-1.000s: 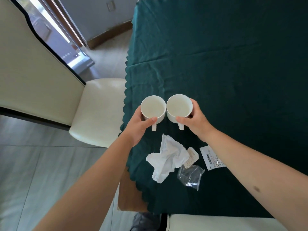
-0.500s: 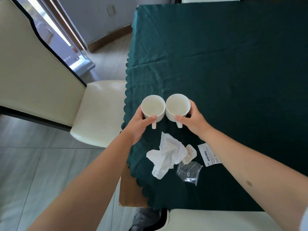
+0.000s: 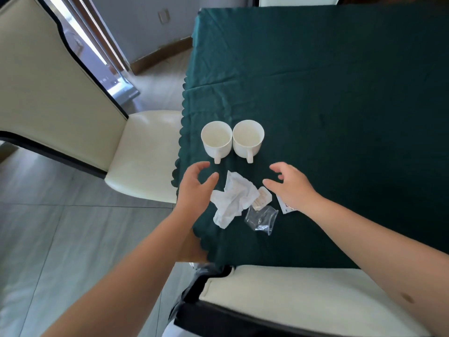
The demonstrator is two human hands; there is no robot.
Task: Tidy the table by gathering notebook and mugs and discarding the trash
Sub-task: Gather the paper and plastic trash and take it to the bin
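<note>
Mugs: two white mugs, left (image 3: 216, 141) and right (image 3: 248, 138), upright and touching on the green tabletop (image 3: 340, 93), both empty.
Trash: crumpled tissue (image 3: 233, 199), small packet (image 3: 261, 201), clear bag (image 3: 262, 218) and printed slip (image 3: 285, 207) just nearer than the mugs.
Left hand (image 3: 194, 187): loosely spread, holding nothing, beside the tissue.
Right hand (image 3: 292, 186): loosely spread, holding nothing, over the slip.

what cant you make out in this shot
- Small white printed slip, head view: the right hand covers most of it; print too small to read.
- Small flat white packet: partly under the crumpled white tissue; contents unclear.
- Notebook: nowhere in view.
- Two white ceramic mugs: undersides hidden.
</note>
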